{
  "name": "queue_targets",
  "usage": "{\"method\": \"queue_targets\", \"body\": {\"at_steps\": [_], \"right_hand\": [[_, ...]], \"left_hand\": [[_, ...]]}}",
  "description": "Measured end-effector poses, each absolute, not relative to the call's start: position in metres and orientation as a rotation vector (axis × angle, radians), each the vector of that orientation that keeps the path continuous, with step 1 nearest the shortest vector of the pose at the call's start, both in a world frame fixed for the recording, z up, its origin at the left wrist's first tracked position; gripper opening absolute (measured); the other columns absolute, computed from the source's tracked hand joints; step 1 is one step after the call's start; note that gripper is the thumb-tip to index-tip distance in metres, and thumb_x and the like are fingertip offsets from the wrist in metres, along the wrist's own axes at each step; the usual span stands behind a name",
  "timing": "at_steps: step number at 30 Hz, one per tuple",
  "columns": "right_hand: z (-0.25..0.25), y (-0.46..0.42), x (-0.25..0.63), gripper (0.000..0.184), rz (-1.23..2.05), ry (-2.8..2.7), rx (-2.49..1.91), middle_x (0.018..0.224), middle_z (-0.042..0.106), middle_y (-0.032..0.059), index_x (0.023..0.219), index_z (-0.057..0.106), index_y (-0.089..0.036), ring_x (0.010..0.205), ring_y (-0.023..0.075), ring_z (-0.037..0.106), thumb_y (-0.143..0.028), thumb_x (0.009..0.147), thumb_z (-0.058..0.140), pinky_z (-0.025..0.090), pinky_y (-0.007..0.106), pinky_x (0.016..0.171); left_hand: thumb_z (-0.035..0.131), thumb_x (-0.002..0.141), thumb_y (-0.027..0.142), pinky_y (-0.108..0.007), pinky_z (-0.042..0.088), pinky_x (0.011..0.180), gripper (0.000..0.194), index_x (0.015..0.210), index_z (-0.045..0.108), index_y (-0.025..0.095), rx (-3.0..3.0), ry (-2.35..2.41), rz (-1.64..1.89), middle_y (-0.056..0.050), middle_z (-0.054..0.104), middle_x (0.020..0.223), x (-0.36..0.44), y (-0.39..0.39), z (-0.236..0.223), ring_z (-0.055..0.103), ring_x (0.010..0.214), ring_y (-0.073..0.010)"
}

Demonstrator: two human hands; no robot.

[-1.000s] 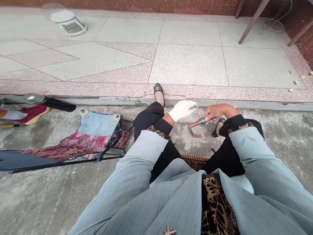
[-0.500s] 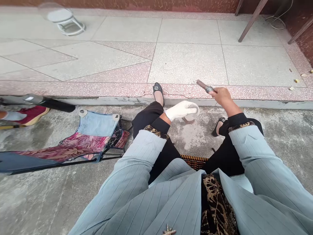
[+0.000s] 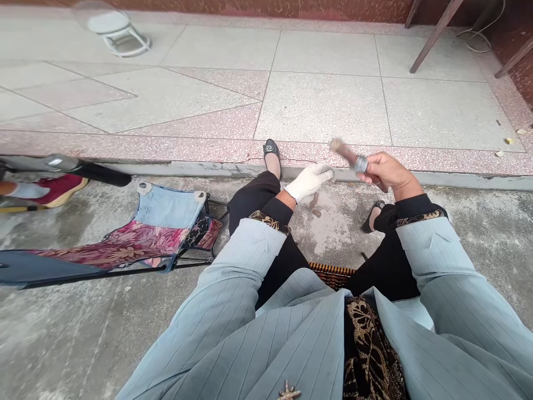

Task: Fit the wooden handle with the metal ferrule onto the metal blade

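Nearest, a pale blue pinstriped jacket (image 3: pixel 291 333) fills the foreground, with a brown-and-orange woven edge (image 3: pixel 331 273) showing between two black-trousered legs (image 3: pixel 387 266). Ahead, on or above the rough grey concrete ground (image 3: pixel 333 241), a small curved brown piece (image 3: pixel 315 206) appears just below the white-gloved left hand (image 3: pixel 310 182); its fingers are curled, but I cannot tell whether they grasp that piece. The bare right hand (image 3: pixel 387 171) grips a blurred brown rod-shaped handle (image 3: pixel 345 153) by its silver coil-wrapped end, the other end pointing forward and left. Beyond stands a round white stool (image 3: pixel 109 23)
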State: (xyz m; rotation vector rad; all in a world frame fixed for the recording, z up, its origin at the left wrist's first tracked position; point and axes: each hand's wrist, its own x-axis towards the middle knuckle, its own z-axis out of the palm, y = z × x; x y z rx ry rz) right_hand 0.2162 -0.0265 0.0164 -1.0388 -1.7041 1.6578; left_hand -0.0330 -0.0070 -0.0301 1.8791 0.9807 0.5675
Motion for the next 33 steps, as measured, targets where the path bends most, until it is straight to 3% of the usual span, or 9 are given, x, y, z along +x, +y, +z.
{"method": "queue_targets", "body": {"at_steps": [4, 11, 13, 17, 20, 23, 27, 33], "right_hand": [[0.011, -0.013, 0.224, 0.051, 1.152, -1.263, -1.279, 0.064, 0.058, 0.0018, 0.072, 0.059, -0.017, 0.049, 0.0084, 0.045, -0.067, 0.077, 0.068, 0.036, 0.022, 0.046], [-0.007, -0.002, 0.231, 0.044, 0.892, -1.666, -1.922, 0.055, 0.058, 0.0026, 0.07, 0.07, -0.013, 0.05, 0.0115, 0.049, -0.056, 0.08, 0.069, 0.036, 0.026, 0.051], [-0.005, -0.008, 0.226, 0.039, 0.975, -1.901, -1.959, 0.055, 0.06, 0.0029, 0.069, 0.073, -0.015, 0.053, 0.0133, 0.052, -0.053, 0.076, 0.075, 0.036, 0.027, 0.053], [0.002, -0.028, 0.211, 0.028, 1.366, -2.155, -1.614, 0.058, 0.065, -0.0005, 0.07, 0.075, -0.021, 0.056, 0.0118, 0.053, -0.047, 0.065, 0.084, 0.039, 0.025, 0.056], [0.012, -0.036, 0.21, 0.033, 1.425, -2.144, -1.495, 0.063, 0.067, -0.0011, 0.076, 0.075, -0.021, 0.057, 0.0098, 0.053, -0.052, 0.069, 0.08, 0.04, 0.023, 0.056], [0.018, -0.03, 0.22, 0.046, 1.317, -1.806, -1.359, 0.066, 0.064, 0.0017, 0.078, 0.069, -0.018, 0.053, 0.0091, 0.049, -0.063, 0.077, 0.069, 0.038, 0.022, 0.051], [0.006, -0.012, 0.234, 0.054, 1.063, -1.3, -1.35, 0.062, 0.057, 0.0023, 0.07, 0.059, -0.018, 0.05, 0.0091, 0.044, -0.071, 0.074, 0.067, 0.035, 0.023, 0.047], [-0.009, -0.003, 0.232, 0.053, 0.785, -1.687, -1.963, 0.056, 0.058, 0.0042, 0.07, 0.067, -0.015, 0.055, 0.0143, 0.051, -0.067, 0.078, 0.063, 0.035, 0.028, 0.054]], "left_hand": [[0.048, 0.087, 0.035, -0.022, 0.039, 0.062, 0.029, 0.082, 0.065, 0.012, 1.892, 0.848, 0.479, 0.0, 0.06, 0.073, -0.03, -0.009, -0.034, 0.048, 0.061, -0.0094], [0.055, 0.082, 0.038, -0.023, 0.038, 0.064, 0.028, 0.086, 0.065, 0.012, 1.84, 0.764, 0.437, -0.001, 0.061, 0.076, -0.036, -0.011, -0.026, 0.049, 0.065, -0.0101], [0.055, 0.083, 0.039, -0.022, 0.036, 0.06, 0.029, 0.085, 0.065, 0.012, 1.817, 0.774, 0.427, -0.001, 0.06, 0.074, -0.036, -0.011, -0.026, 0.046, 0.059, -0.0091], [0.055, 0.082, 0.037, -0.022, 0.036, 0.06, 0.027, 0.082, 0.065, 0.012, 1.832, 0.847, 0.487, -0.001, 0.06, 0.073, -0.035, -0.008, -0.031, 0.047, 0.06, -0.0092], [0.055, 0.083, 0.035, -0.021, 0.037, 0.059, 0.025, 0.084, 0.064, 0.012, 1.738, 0.884, 0.623, -0.001, 0.059, 0.075, -0.033, -0.003, -0.039, 0.046, 0.061, -0.0087], [0.053, 0.087, 0.037, -0.02, 0.034, 0.053, 0.025, 0.085, 0.061, 0.013, 1.637, 0.869, 0.666, 0.0, 0.053, 0.069, -0.033, 0.0, -0.046, 0.042, 0.055, -0.0077], [0.053, 0.088, 0.039, -0.02, 0.032, 0.049, 0.028, 0.085, 0.064, 0.013, 1.718, 0.733, 0.384, 0.001, 0.051, 0.064, -0.033, -0.005, -0.045, 0.039, 0.05, -0.0067], [0.061, 0.082, 0.035, -0.022, 0.037, 0.052, 0.023, 0.083, 0.069, 0.013, 1.691, 0.774, 0.452, -0.005, 0.066, 0.077, -0.034, -0.013, -0.026, 0.047, 0.053, -0.0077]]}}
